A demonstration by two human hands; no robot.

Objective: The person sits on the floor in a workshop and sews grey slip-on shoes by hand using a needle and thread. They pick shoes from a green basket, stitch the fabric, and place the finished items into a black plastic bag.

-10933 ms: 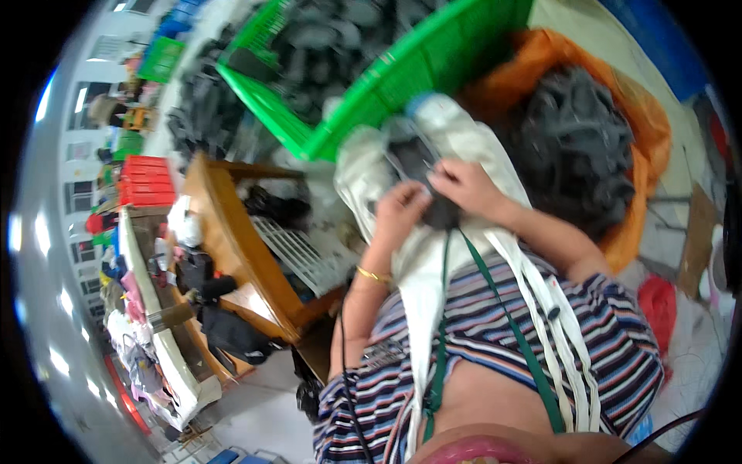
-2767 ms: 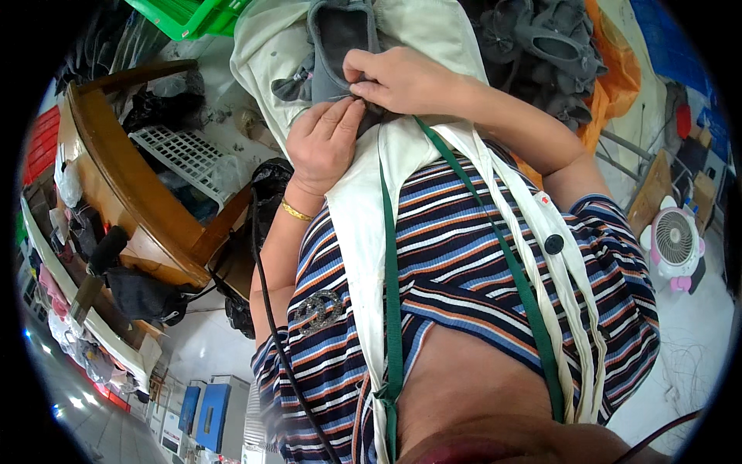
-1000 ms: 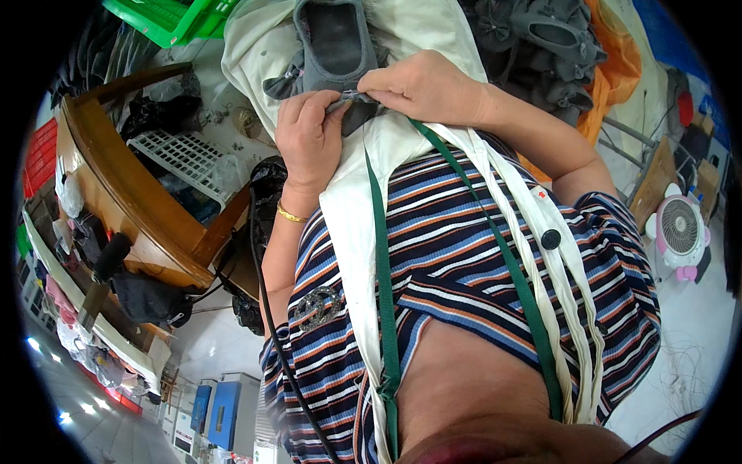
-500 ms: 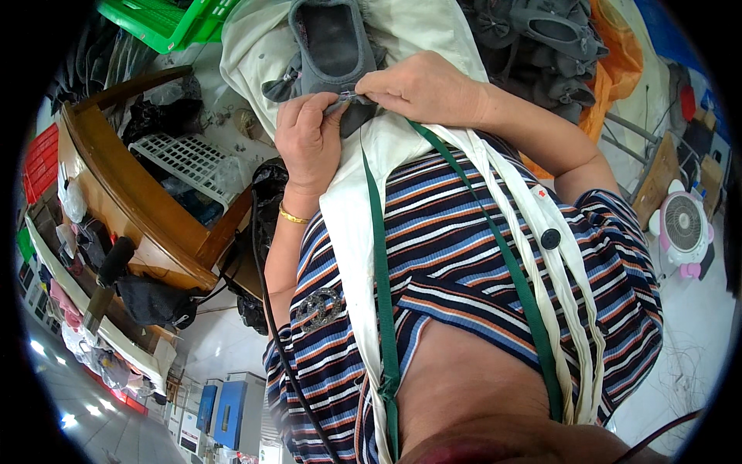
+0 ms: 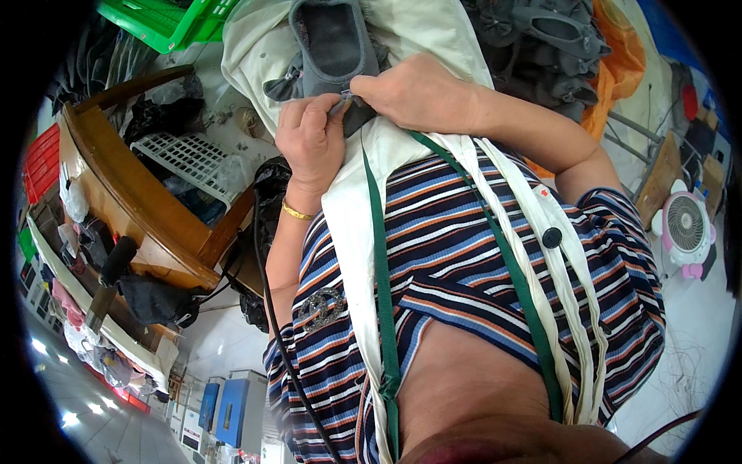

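One camera, worn on the head, looks down from near, past the striped shirt [image 5: 464, 301] to the left hand [image 5: 311, 143] and the right hand [image 5: 423, 97]. Its wide view bends at the rim.

No words or numbers are legible; one sign shows, a small red arrow [image 5: 544, 193]. It stands on the white apron strap [image 5: 563, 271], near the strap's right edge.
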